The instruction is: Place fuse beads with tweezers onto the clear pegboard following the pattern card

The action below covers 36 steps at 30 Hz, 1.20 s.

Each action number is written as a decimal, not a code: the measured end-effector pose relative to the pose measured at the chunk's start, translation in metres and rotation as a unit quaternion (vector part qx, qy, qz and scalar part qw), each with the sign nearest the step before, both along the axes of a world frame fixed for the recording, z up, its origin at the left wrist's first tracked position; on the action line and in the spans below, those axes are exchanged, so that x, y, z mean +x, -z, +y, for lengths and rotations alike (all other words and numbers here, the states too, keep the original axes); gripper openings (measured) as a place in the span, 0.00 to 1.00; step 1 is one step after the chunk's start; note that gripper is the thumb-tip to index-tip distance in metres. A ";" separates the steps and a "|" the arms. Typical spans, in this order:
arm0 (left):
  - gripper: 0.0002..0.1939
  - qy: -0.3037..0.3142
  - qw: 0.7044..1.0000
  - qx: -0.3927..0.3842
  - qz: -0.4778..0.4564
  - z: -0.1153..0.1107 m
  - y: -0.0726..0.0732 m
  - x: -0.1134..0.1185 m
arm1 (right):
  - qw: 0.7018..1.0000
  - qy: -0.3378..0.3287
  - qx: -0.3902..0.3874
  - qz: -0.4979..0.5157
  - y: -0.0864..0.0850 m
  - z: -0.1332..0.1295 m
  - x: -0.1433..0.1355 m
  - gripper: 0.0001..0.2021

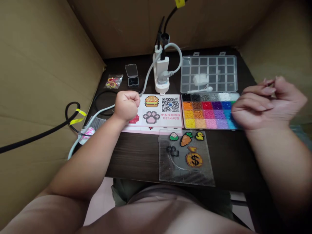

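My left hand point(127, 105) is closed in a fist over the left part of a printed pattern sheet point(170, 125), which shows a burger, a paw and a QR code. Held up at the right edge of a bead box point(211, 110), my right hand point(268, 104) has its fingers curled and pressed together. What it pinches, if anything, I cannot make out. Coloured beads fill the box's compartments, and my right hand hides some on the right. Nearer my body lies a clear pegboard point(186, 175) bearing bead figures: a carrot point(186, 140), a duck point(200, 136), a money bag point(194, 160) and others.
The bead box's clear lid point(209, 73) lies open behind it, with small white items on it. A white power strip point(162, 73) with plugs and cables stands at the back. Left of it are a small box of black beads point(133, 81) and a plastic bag point(113, 81). Cardboard walls enclose the table.
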<state>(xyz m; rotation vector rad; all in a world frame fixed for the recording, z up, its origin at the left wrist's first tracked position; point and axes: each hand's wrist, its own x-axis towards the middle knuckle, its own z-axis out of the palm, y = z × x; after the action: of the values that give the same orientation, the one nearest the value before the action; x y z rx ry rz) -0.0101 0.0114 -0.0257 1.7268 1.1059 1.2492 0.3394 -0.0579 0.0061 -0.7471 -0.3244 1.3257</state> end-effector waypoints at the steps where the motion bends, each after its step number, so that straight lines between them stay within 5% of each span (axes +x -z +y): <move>1: 0.09 0.000 1.000 -0.003 0.001 0.000 -0.001 0.000 | 1.000 0.011 -0.005 0.005 0.000 0.001 0.001 0.13; 20: 0.06 0.012 1.000 -0.026 0.011 0.004 -0.002 -0.009 | 0.997 0.080 -0.002 -0.004 0.002 0.009 0.012 0.12; 27: 0.11 0.109 0.982 0.024 0.153 -0.003 -0.005 -0.003 | 0.998 0.063 -0.018 0.024 0.004 0.009 0.016 0.11; 36: 0.06 0.124 0.968 0.072 0.206 -0.006 -0.011 -0.004 | 0.999 0.030 -0.004 0.030 0.011 0.012 0.021 0.11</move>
<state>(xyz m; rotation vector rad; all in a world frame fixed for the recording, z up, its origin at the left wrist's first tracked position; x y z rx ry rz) -0.0138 0.0052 -0.0144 2.2291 1.0001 0.8531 0.3602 -0.0459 -0.0048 -0.7173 -0.2480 1.2913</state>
